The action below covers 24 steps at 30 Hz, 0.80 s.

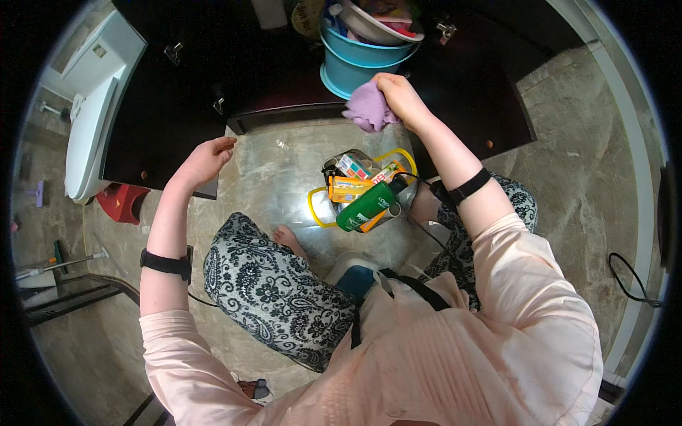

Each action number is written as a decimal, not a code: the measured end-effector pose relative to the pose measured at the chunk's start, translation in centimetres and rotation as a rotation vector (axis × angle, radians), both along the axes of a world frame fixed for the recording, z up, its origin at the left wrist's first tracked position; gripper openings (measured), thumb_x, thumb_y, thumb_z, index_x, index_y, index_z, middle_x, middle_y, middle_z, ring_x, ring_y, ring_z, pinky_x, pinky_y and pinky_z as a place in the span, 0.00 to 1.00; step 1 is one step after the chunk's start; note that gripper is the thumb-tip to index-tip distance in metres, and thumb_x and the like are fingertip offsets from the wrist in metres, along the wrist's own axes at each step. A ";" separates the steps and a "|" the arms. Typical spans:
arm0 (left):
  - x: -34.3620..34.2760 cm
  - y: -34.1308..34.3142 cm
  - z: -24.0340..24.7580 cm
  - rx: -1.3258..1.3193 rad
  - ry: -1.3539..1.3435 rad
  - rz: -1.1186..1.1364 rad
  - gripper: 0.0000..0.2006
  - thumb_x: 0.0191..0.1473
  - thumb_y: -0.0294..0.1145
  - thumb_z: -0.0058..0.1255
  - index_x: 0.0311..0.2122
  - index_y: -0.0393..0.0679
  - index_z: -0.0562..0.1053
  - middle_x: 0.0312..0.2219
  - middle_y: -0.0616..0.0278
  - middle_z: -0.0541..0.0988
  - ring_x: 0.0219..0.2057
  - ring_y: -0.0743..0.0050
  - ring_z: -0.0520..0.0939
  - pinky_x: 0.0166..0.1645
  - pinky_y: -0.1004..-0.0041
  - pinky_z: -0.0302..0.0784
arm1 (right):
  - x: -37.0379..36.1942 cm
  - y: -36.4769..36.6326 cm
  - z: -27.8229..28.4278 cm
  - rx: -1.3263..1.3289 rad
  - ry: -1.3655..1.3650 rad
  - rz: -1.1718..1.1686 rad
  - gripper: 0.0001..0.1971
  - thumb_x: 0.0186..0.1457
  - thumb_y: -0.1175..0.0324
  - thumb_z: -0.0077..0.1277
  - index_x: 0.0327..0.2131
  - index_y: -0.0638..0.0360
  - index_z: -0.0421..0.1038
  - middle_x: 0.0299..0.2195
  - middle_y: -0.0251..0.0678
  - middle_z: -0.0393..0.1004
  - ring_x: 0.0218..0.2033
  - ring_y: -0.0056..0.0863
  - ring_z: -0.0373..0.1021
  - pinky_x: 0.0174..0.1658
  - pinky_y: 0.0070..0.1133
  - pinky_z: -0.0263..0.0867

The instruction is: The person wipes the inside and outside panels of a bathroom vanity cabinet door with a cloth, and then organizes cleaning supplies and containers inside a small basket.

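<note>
My right hand [403,99] is closed on a crumpled light-purple cloth [369,108], which hangs just in front of the blue buckets [342,77] in the dark cabinet. My left hand [206,162] is beside the edge of the open left cabinet door [153,121], fingers stretched toward the middle and nothing visible in them. Between my feet on the floor stands a clear basket with yellow handles [313,207]. It holds a green bottle [366,206], an orange-yellow package [348,189] and small boxes [353,167].
A white basin [369,27] with assorted things sits in the upper bucket. The right cabinet door [476,117] also stands open. A red plastic stool [122,204] is by the left door, near a white toilet [92,142]. A black cable [632,284] lies at right.
</note>
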<state>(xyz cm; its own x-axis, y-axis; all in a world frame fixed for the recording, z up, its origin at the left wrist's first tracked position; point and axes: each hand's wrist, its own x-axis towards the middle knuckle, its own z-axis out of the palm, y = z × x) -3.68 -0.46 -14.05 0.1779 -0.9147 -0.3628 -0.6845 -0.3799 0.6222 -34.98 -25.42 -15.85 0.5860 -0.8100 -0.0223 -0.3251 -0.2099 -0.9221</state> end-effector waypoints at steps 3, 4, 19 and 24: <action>-2.1 -0.9 2.3 -0.003 -0.042 -0.031 0.19 0.53 0.28 0.40 0.51 0.33 0.63 0.47 0.51 0.70 0.49 0.64 0.71 0.53 0.73 0.64 | 0.8 0.4 2.7 0.023 -0.220 0.076 0.13 0.52 0.66 0.36 0.23 0.63 0.68 0.19 0.30 0.68 0.23 0.17 0.62 0.28 0.18 0.60; -2.5 -1.3 2.8 -0.013 -0.062 -0.076 0.19 0.54 0.28 0.40 0.51 0.33 0.63 0.47 0.51 0.71 0.49 0.64 0.71 0.53 0.73 0.64 | 1.6 0.3 3.5 0.009 -0.218 0.082 0.11 0.52 0.68 0.36 0.25 0.62 0.69 0.20 0.28 0.67 0.23 0.15 0.61 0.27 0.16 0.59; -9.1 -2.4 7.8 0.018 -0.191 -0.252 0.20 0.51 0.32 0.42 0.50 0.38 0.64 0.43 0.48 0.73 0.45 0.58 0.74 0.50 0.70 0.68 | 8.1 3.6 15.1 -0.096 -0.115 0.265 0.14 0.52 0.65 0.36 0.29 0.60 0.72 0.18 0.33 0.70 0.17 0.19 0.64 0.20 0.20 0.60; -13.6 -3.6 7.5 0.044 -0.165 -0.336 0.19 0.53 0.32 0.40 0.51 0.40 0.64 0.44 0.49 0.72 0.46 0.58 0.74 0.50 0.70 0.68 | 0.5 2.4 5.8 -0.295 0.156 0.368 0.16 0.51 0.58 0.40 0.30 0.60 0.72 0.24 0.42 0.74 0.26 0.31 0.69 0.33 0.26 0.65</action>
<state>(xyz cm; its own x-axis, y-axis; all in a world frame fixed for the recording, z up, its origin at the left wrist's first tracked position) -17.31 -4.01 -6.58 -0.0699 -0.9162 -0.3946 -0.8650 -0.1413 0.4815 -34.43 -23.02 -10.05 0.8425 -0.5346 0.0662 -0.3097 -0.5813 -0.7525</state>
